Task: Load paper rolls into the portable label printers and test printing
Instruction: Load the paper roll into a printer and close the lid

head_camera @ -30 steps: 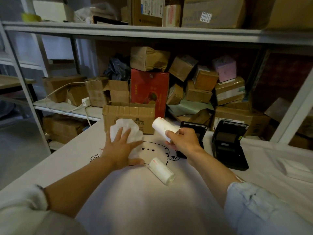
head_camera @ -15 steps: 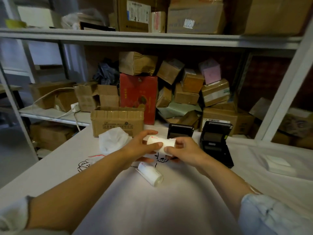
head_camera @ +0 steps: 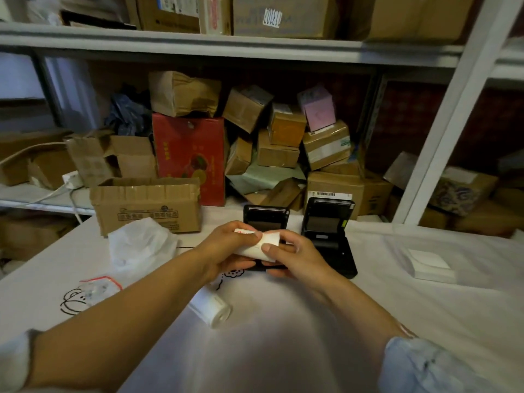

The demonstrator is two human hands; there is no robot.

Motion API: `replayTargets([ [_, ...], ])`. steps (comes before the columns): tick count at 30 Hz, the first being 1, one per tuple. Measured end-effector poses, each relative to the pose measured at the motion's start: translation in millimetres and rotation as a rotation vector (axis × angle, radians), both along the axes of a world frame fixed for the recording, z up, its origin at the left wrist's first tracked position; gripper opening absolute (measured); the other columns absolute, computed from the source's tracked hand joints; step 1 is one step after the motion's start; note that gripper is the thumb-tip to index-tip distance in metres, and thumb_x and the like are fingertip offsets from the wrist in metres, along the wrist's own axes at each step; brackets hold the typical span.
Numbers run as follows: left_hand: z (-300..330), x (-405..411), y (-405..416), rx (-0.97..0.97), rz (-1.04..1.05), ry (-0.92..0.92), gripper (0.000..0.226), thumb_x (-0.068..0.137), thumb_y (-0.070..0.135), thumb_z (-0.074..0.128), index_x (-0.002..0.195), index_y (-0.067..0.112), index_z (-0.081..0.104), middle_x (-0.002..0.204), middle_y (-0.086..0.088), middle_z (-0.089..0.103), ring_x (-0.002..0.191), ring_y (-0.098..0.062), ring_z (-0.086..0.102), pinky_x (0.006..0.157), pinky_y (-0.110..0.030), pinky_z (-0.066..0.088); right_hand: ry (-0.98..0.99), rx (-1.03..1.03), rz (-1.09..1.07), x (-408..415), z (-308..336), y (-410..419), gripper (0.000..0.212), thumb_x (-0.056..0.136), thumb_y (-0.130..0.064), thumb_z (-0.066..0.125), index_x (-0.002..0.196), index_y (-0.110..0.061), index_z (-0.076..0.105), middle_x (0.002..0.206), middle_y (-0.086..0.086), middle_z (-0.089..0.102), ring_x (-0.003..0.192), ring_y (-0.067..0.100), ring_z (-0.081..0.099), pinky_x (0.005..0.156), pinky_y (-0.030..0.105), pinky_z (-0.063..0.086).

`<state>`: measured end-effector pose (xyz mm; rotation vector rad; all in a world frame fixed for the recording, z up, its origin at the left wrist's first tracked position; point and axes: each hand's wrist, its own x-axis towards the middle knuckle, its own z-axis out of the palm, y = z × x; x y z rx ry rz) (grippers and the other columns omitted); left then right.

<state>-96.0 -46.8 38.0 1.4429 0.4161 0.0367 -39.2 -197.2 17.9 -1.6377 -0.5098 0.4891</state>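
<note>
A person's left hand (head_camera: 224,245) and right hand (head_camera: 295,256) together hold a white paper roll (head_camera: 256,245) above a white-covered table (head_camera: 425,293), the fingers of both curled around it and the thumbs pinching its loose edge, directly in front of the nearer of two black printers. That left printer (head_camera: 266,218) and the right printer (head_camera: 329,231) sit side by side with lids open at the far middle of the table. A second paper roll (head_camera: 212,309) lies on its side nearer the person, a crumpled white bag (head_camera: 139,245) rests to the left, and an open cardboard box (head_camera: 147,205) stands beyond it against cluttered shelves.
</note>
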Motion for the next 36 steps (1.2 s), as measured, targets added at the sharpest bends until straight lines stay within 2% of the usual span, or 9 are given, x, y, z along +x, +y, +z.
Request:
replayTargets([
  [4, -2.4, 4.9, 1.2, 0.114, 0.009, 0.018, 0.009, 0.084, 0.018, 0.068, 0.092, 0.019, 0.066, 0.104, -0.006, 0.063, 0.092, -0.019, 0.063, 0.071, -0.027, 0.058, -0.011, 0.009, -0.013, 4.3, -5.0, -4.8, 0.022, 0.091, -0.02, 0.063, 0.112, -0.028, 0.062, 0.106, -0.001, 0.064, 0.095, 0.015, 0.067, 0.08, 0.031, 0.059],
  [13, -0.3, 9.4, -3.4, 0.38, -0.128, -0.122, 0.011, 0.087, 0.011, 0.065, 0.097, 0.01, 0.067, 0.088, -0.005, 0.065, 0.079, -0.012, 0.061, 0.061, -0.019, 0.052, -0.061, -0.067, -0.041, 7.6, -0.6, -15.6, 0.016, 0.095, -0.027, 0.056, 0.109, -0.033, 0.056, 0.105, 0.001, 0.062, 0.088, 0.017, 0.067, 0.074, 0.029, 0.059],
  [16, -1.9, 10.5, 2.2, 0.326, -0.102, -0.101, 0.013, 0.086, 0.009, 0.066, 0.099, 0.008, 0.065, 0.085, -0.005, 0.065, 0.076, -0.012, 0.062, 0.056, -0.017, 0.053, -0.089, -0.091, -0.042, 9.4, 2.2, -8.6, 0.018, 0.096, -0.027, 0.054, 0.113, -0.03, 0.056, 0.105, 0.003, 0.059, 0.085, 0.015, 0.061, 0.071, 0.027, 0.057],
  [20, -7.2, 8.9, 11.1, 0.222, -0.126, 0.059, 0.009, 0.084, 0.017, 0.069, 0.094, 0.017, 0.068, 0.096, -0.006, 0.067, 0.091, -0.019, 0.062, 0.077, -0.033, 0.056, -0.134, -0.167, -0.008, 8.7, 3.7, -2.1, 0.024, 0.094, -0.026, 0.056, 0.118, -0.029, 0.054, 0.108, 0.004, 0.06, 0.086, 0.015, 0.061, 0.071, 0.026, 0.056],
  [23, -4.0, 8.7, 12.0, 0.222, -0.169, 0.079, 0.018, 0.084, 0.026, 0.069, 0.097, 0.014, 0.068, 0.092, -0.006, 0.068, 0.086, -0.018, 0.063, 0.069, -0.03, 0.053, -0.107, -0.153, 0.03, 5.9, 7.0, 0.2, 0.03, 0.092, -0.024, 0.061, 0.121, -0.024, 0.051, 0.107, 0.007, 0.064, 0.082, 0.013, 0.062, 0.07, 0.024, 0.054],
  [25, -1.2, 8.7, 11.5, 0.221, -0.158, 0.049, 0.013, 0.084, 0.023, 0.069, 0.094, 0.014, 0.069, 0.09, -0.006, 0.068, 0.087, -0.019, 0.062, 0.074, -0.03, 0.052, -0.102, -0.153, 0.021, 3.8, 9.0, 1.2, 0.036, 0.089, -0.025, 0.065, 0.121, -0.021, 0.052, 0.106, 0.007, 0.066, 0.083, 0.012, 0.063, 0.07, 0.024, 0.053],
  [28, 2.2, 4.5, 7.2, 0.184, -0.099, 0.019, 0.011, 0.086, 0.022, 0.067, 0.094, 0.015, 0.068, 0.088, -0.004, 0.068, 0.082, -0.016, 0.063, 0.066, -0.028, 0.053, -0.007, -0.033, -0.098, -1.2, 10.7, 3.0, 0.04, 0.082, -0.031, 0.072, 0.118, -0.019, 0.058, 0.103, 0.003, 0.067, 0.086, 0.012, 0.064, 0.068, 0.022, 0.053],
  [32, 4.2, 0.0, -8.7, -0.084, 0.085, -0.044, 0.007, 0.089, 0.018, 0.063, 0.089, 0.011, 0.063, 0.084, -0.009, 0.067, 0.073, -0.018, 0.063, 0.049, -0.027, 0.057, 0.261, 0.233, -0.143, -12.1, 13.9, 6.4, 0.021, 0.087, -0.025, 0.067, 0.104, -0.014, 0.067, 0.1, 0.004, 0.071, 0.097, 0.016, 0.066, 0.077, 0.026, 0.055],
  [36, 2.8, -4.4, -15.0, -0.18, 0.182, -0.031, 0.008, 0.089, 0.017, 0.063, 0.089, 0.009, 0.061, 0.088, -0.013, 0.065, 0.076, -0.024, 0.063, 0.066, -0.038, 0.055, 0.325, 0.206, -0.108, -21.5, 15.9, 1.3, 0.024, 0.085, -0.014, 0.069, 0.108, -0.01, 0.067, 0.107, 0.008, 0.07, 0.106, 0.02, 0.064, 0.092, 0.035, 0.052],
])
